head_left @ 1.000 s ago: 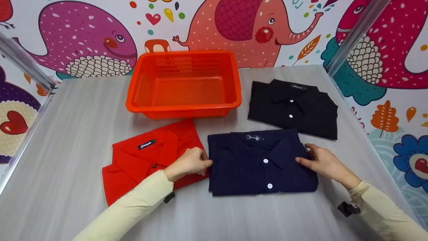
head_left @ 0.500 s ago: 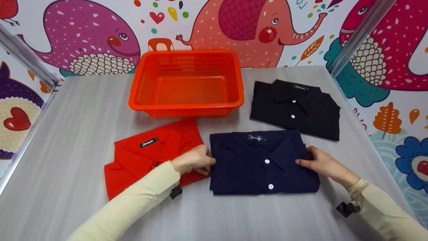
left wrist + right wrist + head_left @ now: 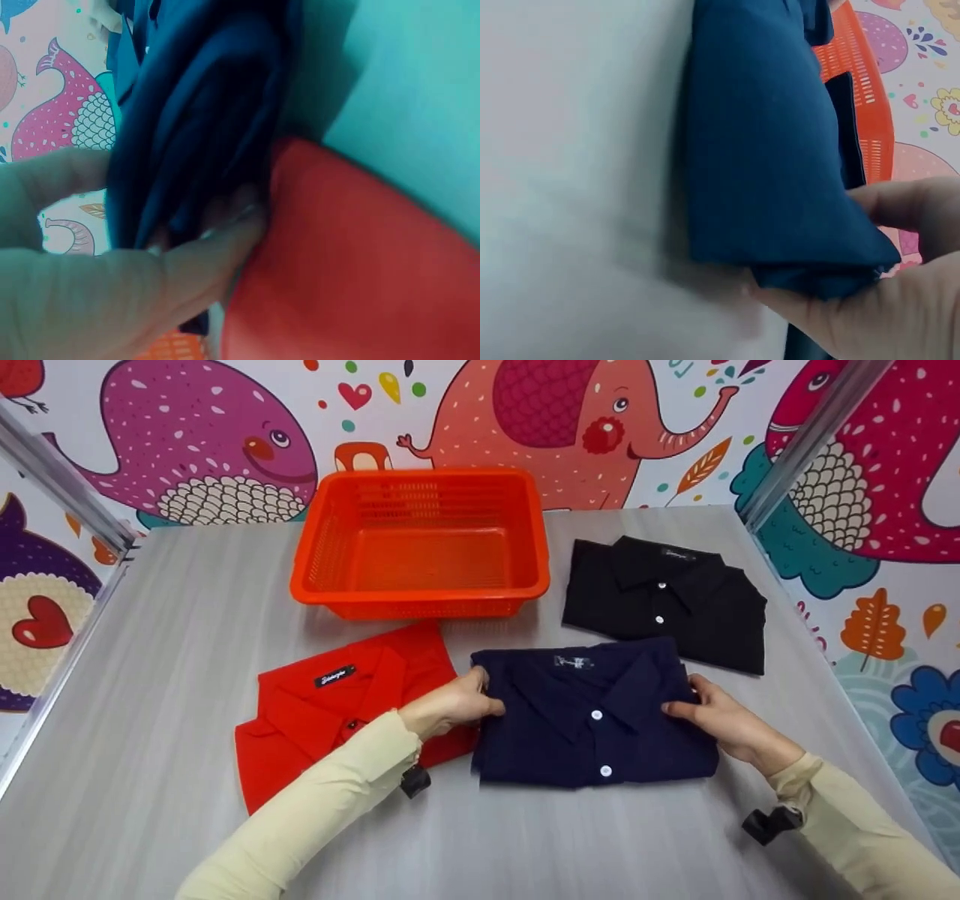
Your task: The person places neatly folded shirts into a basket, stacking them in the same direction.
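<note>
A folded navy polo shirt (image 3: 551, 742) with white buttons lies between my two hands in the head view, collar facing away from me. My left hand (image 3: 450, 706) grips its left edge, thumb on top; the left wrist view has the layered navy cloth (image 3: 195, 97) between thumb and fingers. At the right edge, my right hand (image 3: 735, 727) pinches the shirt the same way. The right wrist view gives the folded end (image 3: 765, 142) held up off the table. A folded red polo shirt (image 3: 300, 709) sits just left, partly covered by my left forearm.
Behind the shirts stands an orange plastic basket (image 3: 420, 601) with nothing in it. A folded black polo shirt (image 3: 712, 611) lies at the back right, close to the navy one. Cartoon-printed walls (image 3: 697, 405) and metal posts (image 3: 806, 450) border the grey table (image 3: 202, 600).
My left hand has shifted its hold onto the navy shirt's left edge, thumb now over the cloth. The shirt has risen slightly and moved a little away from me.
</note>
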Demonstrator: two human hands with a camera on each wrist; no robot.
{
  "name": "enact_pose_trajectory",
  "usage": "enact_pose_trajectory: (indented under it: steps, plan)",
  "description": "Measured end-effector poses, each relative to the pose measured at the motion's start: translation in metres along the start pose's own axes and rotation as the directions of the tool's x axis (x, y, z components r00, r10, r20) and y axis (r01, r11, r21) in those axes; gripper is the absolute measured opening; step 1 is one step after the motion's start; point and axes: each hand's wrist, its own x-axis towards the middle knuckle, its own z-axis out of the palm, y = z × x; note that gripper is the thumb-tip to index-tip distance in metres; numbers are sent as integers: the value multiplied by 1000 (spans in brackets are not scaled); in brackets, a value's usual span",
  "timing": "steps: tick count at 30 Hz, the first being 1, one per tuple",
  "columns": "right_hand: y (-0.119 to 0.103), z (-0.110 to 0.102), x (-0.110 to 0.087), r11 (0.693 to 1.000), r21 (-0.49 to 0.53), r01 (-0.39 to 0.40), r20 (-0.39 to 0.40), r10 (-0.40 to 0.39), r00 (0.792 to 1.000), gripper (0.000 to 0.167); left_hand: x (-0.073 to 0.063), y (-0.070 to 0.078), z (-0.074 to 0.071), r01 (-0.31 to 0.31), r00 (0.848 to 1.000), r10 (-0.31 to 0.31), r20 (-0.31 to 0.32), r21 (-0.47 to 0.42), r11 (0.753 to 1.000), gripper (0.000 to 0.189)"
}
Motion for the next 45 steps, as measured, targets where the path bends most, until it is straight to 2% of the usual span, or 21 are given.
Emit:
enact_pose_trajectory:
  steps: [3, 5, 12, 18, 21, 28, 32, 38, 45]
  plan:
    - [0, 2, 2, 993, 117, -21, -9, 22, 1000, 49, 4, -5, 0, -32, 999, 31, -9, -139, 990, 30]
    - [1, 3, 3, 986, 166, -16, -12, 19, 1000, 48, 6, -7, -2, -26, 1000, 25, -9, -214, 977, 33]
    - [0, 3, 6, 983, 181, 30, -38, -24, 999, 74, 9, -14, -12, -7, 1000, -3, -26, -374, 927, 52]
    - [-6, 7, 6, 972, 214, 95, -111, -73, 991, 52, 9, -18, -18, 12, 999, -29, -28, -475, 880, 75]
    - [-7, 9, 5, 972, 204, 117, -121, -93, 988, 47, 6, -21, -21, 23, 1000, -24, 4, -477, 879, 84]
    - [-10, 13, 5, 961, 225, 158, -101, -138, 985, 48, -5, -25, -31, -6, 999, 24, 39, -410, 912, 96]
    - [-13, 17, 5, 955, 224, 195, -100, -176, 979, 50, -11, -28, -36, -29, 997, 57, 54, -423, 906, 99]
    - [-16, 25, 4, 948, 178, 262, -111, -246, 963, 52, -20, -35, -46, -65, 994, 95, 54, -406, 912, 97]
    - [-25, 35, 3, 931, 151, 333, -131, -315, 940, 52, -29, -44, -61, -158, 979, 197, 50, -422, 893, 90]
